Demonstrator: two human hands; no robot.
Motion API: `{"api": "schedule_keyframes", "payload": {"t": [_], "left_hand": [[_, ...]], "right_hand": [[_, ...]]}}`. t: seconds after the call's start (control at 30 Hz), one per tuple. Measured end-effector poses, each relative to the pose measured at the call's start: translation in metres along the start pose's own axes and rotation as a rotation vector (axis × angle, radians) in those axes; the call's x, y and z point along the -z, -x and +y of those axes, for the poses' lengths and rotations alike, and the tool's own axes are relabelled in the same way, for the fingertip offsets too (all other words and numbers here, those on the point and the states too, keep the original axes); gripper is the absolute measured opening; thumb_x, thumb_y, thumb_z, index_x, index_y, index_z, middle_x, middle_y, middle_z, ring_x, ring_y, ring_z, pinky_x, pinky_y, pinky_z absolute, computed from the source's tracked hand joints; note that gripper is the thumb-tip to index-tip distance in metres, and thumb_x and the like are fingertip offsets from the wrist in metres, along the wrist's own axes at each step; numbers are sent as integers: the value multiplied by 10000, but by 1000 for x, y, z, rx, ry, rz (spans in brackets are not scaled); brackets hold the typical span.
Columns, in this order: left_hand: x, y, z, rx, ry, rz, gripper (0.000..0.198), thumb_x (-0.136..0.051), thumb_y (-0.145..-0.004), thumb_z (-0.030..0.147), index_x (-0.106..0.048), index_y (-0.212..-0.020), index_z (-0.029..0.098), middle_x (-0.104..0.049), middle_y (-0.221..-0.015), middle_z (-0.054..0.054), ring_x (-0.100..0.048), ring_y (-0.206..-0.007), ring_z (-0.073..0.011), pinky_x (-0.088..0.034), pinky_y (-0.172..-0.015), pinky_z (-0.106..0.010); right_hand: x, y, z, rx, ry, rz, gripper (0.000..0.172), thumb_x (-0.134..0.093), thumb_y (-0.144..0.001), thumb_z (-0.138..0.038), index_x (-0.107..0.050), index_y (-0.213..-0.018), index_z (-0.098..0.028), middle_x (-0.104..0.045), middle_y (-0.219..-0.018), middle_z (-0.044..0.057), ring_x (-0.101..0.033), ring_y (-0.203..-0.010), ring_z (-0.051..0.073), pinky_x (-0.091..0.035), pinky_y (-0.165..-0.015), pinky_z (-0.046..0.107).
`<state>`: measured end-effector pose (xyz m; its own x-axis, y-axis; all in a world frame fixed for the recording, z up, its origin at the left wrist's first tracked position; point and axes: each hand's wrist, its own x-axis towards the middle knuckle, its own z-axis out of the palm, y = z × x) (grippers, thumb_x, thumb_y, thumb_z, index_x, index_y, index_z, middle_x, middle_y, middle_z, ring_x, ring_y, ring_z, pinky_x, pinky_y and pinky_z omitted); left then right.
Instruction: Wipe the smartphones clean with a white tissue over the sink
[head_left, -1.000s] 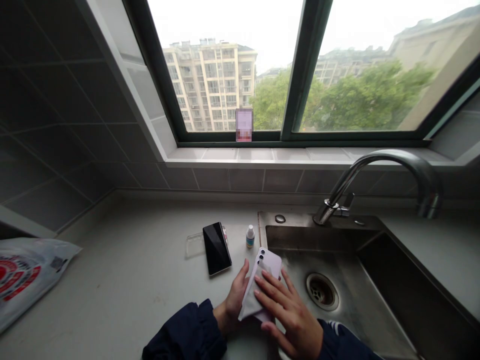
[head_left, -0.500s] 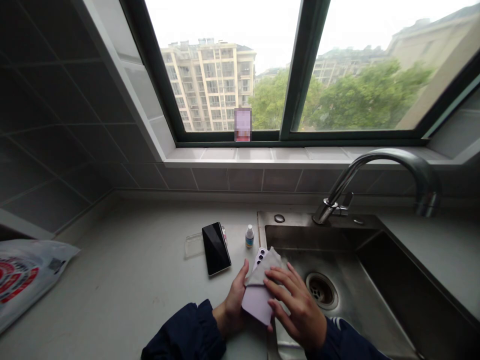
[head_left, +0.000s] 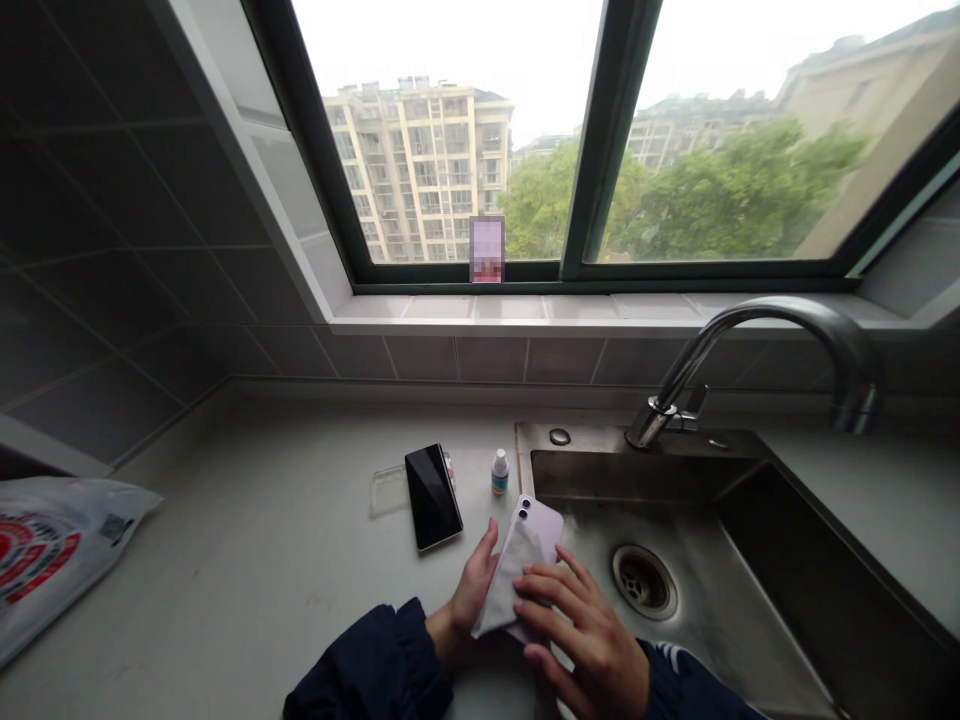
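A lilac smartphone (head_left: 541, 525) lies back-up in my hands, its camera lenses at the top end. My left hand (head_left: 471, 590) grips its left edge, near the counter's sink edge. A grey cloth (head_left: 506, 585) covers the phone's lower half. My right hand (head_left: 577, 630) rests on that cloth with fingers spread, pressing it onto the phone. Just above my hands are a small dropper bottle (head_left: 499, 472), a black phone (head_left: 433, 497) lying screen-up, and a clear phone case (head_left: 388, 490) partly behind it.
A stainless steel sink (head_left: 637, 475) with a drain lies right of my hands, under a curved chrome faucet (head_left: 780, 312). A printed plastic bag (head_left: 60, 550) lies at the left of the grey counter (head_left: 247, 520). Tiled walls and a window stand behind.
The cloth has slid down the phone from its upper half, baring the lenses and top end. My right hand has moved down with it.
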<state>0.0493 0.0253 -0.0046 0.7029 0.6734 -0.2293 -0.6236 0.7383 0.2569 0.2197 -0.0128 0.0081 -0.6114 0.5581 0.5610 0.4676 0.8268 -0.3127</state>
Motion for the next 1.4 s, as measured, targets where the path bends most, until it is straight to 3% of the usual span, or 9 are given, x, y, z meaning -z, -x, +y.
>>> {"api": "schedule_keyframes", "payload": {"t": [0.1,0.23,0.37,0.53,0.67,0.83,1.0,1.17,1.4], "left_hand": [[-1,6,0,32,-63,25,742,-335,-885,676,-539,-1264,72,-660,-938,-128,-643,-756,-202,-465,-717,-315],[1,9,0,115,-131,18,817,-303,-839,753,-493,-1332,130,-663,-915,-124,-652,-695,-236,-473,-636,-352],[2,4,-1,14,-45,27,744,-337,-888,671,-576,-1204,41,-664,-901,-122,-639,-751,-184,-455,-713,-286],[-2,0,-1,24,-14,3,686,-371,-899,634,-631,-1079,24,-663,-809,-102,-611,-696,-152,-433,-726,-253],[-4,5,0,5,-85,47,691,-348,-899,643,-609,-1151,54,-670,-840,-110,-634,-708,-183,-459,-702,-290],[-2,9,0,107,-209,59,810,-289,-846,745,-555,-1258,100,-668,-838,-121,-663,-667,-266,-489,-571,-371],[-7,7,-1,-1,-22,87,751,-377,-878,671,-568,-1230,36,-689,-958,-148,-664,-770,-197,-473,-711,-285],[-2,1,-2,17,60,13,711,-403,-891,635,-616,-1099,-10,-656,-741,-82,-603,-608,-132,-418,-608,-230],[2,7,-3,28,-64,35,821,-332,-852,732,-526,-1308,77,-682,-1016,-156,-659,-851,-244,-455,-756,-325]], "right_hand": [[3,1,12,-93,80,14,336,-544,-901,-211,-596,-1232,-187,-628,-1238,113,-547,-1225,267,-320,-1126,536],[4,2,21,-147,155,10,366,-551,-901,-200,-569,-1267,-192,-601,-1277,127,-535,-1237,275,-333,-1112,545],[2,1,7,-48,54,4,314,-549,-889,-211,-593,-1200,-192,-636,-1215,114,-548,-1221,271,-294,-1132,556],[-1,-1,-8,44,-40,-23,264,-566,-893,-283,-616,-1141,-206,-669,-1151,83,-570,-1191,253,-273,-1156,527],[2,0,8,-84,90,-27,379,-560,-899,-248,-574,-1275,-203,-608,-1287,107,-530,-1251,267,-273,-1153,532],[3,3,28,-197,239,-92,511,-523,-935,-265,-437,-1432,-180,-470,-1450,134,-422,-1359,288,-255,-1149,558],[1,0,7,-27,82,-62,408,-542,-914,-269,-542,-1313,-181,-553,-1372,114,-435,-1343,295,-159,-1166,602],[1,-1,-5,37,-27,-48,385,-578,-883,-285,-562,-1254,-182,-642,-1232,102,-530,-1241,270,-188,-1173,563],[-2,4,12,-128,159,-40,479,-558,-901,-229,-488,-1372,-178,-522,-1368,138,-465,-1294,289,-273,-1128,577]]}}
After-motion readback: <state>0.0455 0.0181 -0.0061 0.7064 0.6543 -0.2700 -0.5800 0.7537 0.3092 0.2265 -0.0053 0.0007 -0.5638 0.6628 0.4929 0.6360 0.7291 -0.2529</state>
